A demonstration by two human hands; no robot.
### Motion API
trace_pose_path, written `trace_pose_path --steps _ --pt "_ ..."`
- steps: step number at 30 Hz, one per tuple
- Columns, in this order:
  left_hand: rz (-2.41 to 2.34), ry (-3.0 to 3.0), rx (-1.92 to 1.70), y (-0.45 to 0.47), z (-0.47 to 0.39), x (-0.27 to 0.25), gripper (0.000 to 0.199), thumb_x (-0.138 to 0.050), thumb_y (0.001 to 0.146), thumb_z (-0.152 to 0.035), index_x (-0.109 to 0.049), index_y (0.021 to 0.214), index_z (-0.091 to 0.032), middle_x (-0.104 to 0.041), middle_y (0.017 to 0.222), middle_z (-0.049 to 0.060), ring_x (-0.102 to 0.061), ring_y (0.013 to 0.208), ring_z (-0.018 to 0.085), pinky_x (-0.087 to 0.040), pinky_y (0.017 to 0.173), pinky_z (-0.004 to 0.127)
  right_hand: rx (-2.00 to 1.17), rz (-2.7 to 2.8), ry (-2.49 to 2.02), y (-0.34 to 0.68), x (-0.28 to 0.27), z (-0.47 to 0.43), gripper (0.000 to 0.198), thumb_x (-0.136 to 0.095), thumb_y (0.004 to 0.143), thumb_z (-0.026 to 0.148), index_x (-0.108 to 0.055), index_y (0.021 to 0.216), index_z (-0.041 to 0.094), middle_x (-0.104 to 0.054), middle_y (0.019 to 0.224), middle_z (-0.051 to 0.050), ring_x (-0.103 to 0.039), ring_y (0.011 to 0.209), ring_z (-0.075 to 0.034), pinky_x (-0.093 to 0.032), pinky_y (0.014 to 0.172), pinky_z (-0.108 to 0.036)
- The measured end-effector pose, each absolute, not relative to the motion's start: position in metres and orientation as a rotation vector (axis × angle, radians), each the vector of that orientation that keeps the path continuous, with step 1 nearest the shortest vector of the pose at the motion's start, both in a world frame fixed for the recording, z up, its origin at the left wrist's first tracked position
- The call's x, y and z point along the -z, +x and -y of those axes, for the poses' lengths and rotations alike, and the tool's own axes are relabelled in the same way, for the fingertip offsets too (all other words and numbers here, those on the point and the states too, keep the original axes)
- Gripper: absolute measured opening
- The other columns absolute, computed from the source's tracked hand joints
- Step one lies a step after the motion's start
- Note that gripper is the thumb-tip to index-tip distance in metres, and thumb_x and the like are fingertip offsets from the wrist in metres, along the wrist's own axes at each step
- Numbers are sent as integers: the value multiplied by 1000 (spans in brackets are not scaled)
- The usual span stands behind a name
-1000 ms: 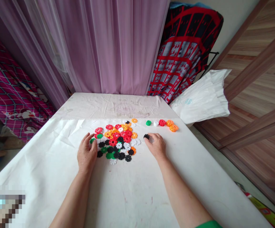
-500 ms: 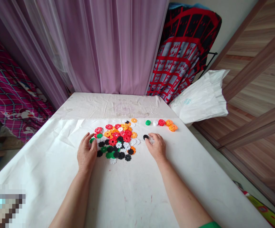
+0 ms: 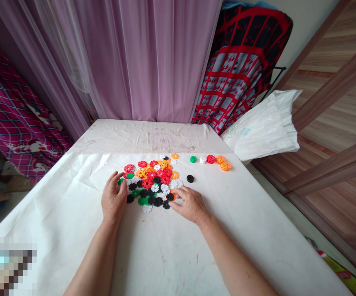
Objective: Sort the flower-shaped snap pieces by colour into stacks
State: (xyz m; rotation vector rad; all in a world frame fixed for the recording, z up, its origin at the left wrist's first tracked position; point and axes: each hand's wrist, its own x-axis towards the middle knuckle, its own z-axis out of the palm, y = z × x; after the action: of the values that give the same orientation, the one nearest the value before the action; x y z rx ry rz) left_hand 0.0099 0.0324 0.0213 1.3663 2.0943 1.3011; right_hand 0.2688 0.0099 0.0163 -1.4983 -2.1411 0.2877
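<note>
A loose pile of flower-shaped plastic discs [image 3: 147, 183] in red, orange, white, black and green lies on the white-covered table. My left hand [image 3: 113, 198] rests at the pile's left edge, fingers curved and apart, beside a green disc [image 3: 120, 181]. At the lower right edge, my right hand [image 3: 190, 204] reaches in with thumb and fingers parted around a black disc [image 3: 166, 204]; whether it touches it I cannot tell. A small black stack of discs [image 3: 190, 179] stands alone just beyond my right hand.
Behind the black stack is a row of small disc stacks: green [image 3: 193, 159], white [image 3: 203, 160], red [image 3: 210, 159] and orange [image 3: 226, 166]. A white plastic bag [image 3: 262, 127] hangs at the table's right edge. Purple curtains [image 3: 147, 61] hang behind the table [image 3: 162, 255].
My right hand has let go of the black stack, leaving it on the table, and has moved left and nearer to the pile's lower right edge. My left hand has barely moved.
</note>
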Motion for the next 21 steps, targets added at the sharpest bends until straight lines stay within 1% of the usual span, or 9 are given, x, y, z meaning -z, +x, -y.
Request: trace_pose_path --steps 3,7,9,12,15,18,21 --pt "-2098 1368 -1281 10 -32 -23 36 -52 85 -37 -68 116 -26 -57 143 4 -60 119 24 -46 105 39 -309 2146 -1555 267 -17 -10 19 -70 76 27 -72 96 26 -71 89 0 -66 83 -16 -47 75 -26" --pt "-2100 1373 -1281 10 -32 -22 36 -52 85 -37 -68 116 -26 -57 143 4 -62 115 23 -47 104 39 -305 2121 -1591 263 -15 -10 15 -70 74 25 -70 90 25 -70 92 -1 -66 84 -17 -47 74 -26" --pt "-2099 1380 -1292 9 -32 -21 35 -52 85 -37 -68 115 -26 -57 143 4 -62 115 23 -47 104 39 -310 2094 -1574 262 -12 -11 15 -70 74 24 -69 88 24 -70 91 -1 -65 82 -17 -47 73 -26" --pt "-2095 1385 -1300 8 -33 -20 35 -52 85 -37 -68 114 -26 -57 143 4 -62 116 23 -45 106 40 -315 1992 -1554 268 -6 -16 16 -69 74 26 -68 90 23 -68 89 -1 -62 71 -14 -46 67 -25" --pt "-2098 1379 -1285 8 -33 -21 35 -52 85 -37 -68 114 -26 -57 143 4 -61 118 24 -44 107 41 -236 1778 -1606 288 1 -27 20 -67 74 31 -69 91 22 -67 86 -2 -57 62 -13 -46 63 -26" --pt "-2111 1369 -1266 9 -32 -22 36 -51 85 -37 -68 116 -26 -57 144 4 -60 119 24 -44 107 41 -114 1486 -1695 317 6 -40 26 -64 74 39 -69 92 21 -66 85 -3 -56 62 -14 -46 62 -28" --pt "-2110 1364 -1253 9 -32 -24 37 -51 85 -38 -67 116 -26 -56 145 3 -61 116 24 -45 106 42 -106 1314 -1778 337 9 -49 31 -64 73 46 -69 90 21 -66 84 -4 -55 60 -15 -46 61 -29"
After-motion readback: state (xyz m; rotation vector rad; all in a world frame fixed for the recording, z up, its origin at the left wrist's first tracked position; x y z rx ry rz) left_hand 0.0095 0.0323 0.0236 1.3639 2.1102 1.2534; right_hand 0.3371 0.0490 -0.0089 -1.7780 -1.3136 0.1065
